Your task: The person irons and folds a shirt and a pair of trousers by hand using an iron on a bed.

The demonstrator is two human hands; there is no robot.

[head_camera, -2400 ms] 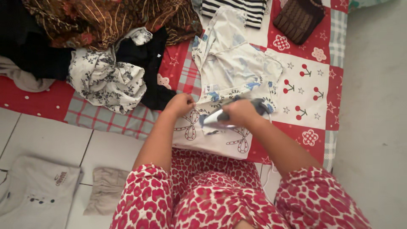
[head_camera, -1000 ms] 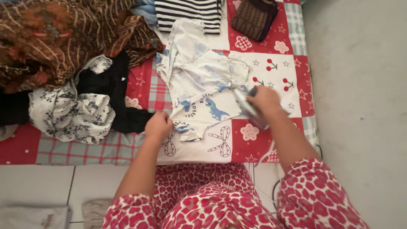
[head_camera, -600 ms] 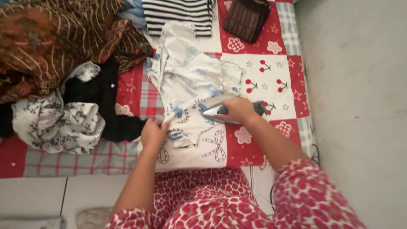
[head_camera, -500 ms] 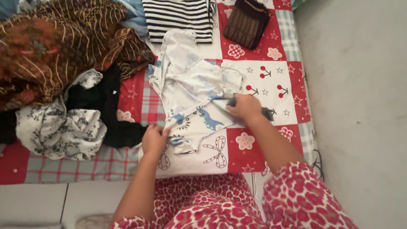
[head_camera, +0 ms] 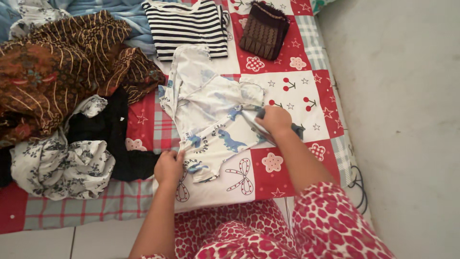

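Two bare hands are engaged with a small white garment [head_camera: 211,115] printed with blue dinosaurs, which is spread flat on a patchwork blanket [head_camera: 306,91] of red, white and checked squares laid on the floor. The right hand [head_camera: 274,119] is closed around the handle of an electric iron [head_camera: 256,125], and the iron's soleplate is pressed against the right edge of the garment. The grip of the right hand is wrapped fully about the handle, so the fingers are pressed together on it. The left hand [head_camera: 168,166] is laid on the lower left hem of the garment, with the fingers curled and the fingertips pressed onto the fabric; whether the cloth is pinched or merely held down cannot be told.

A black-and-white striped top [head_camera: 189,26] is placed just beyond the garment's upper end. A brown knitted item [head_camera: 263,29] is placed to the right of the striped top. A brown patterned cloth [head_camera: 62,67], a black garment [head_camera: 112,139] and a white floral cloth [head_camera: 62,165] are piled to the left. A dark power cord [head_camera: 357,184] is seen at the blanket's right edge, on the grey floor [head_camera: 407,120]. Red spotted trousers [head_camera: 268,235] are visible at the lower edge.
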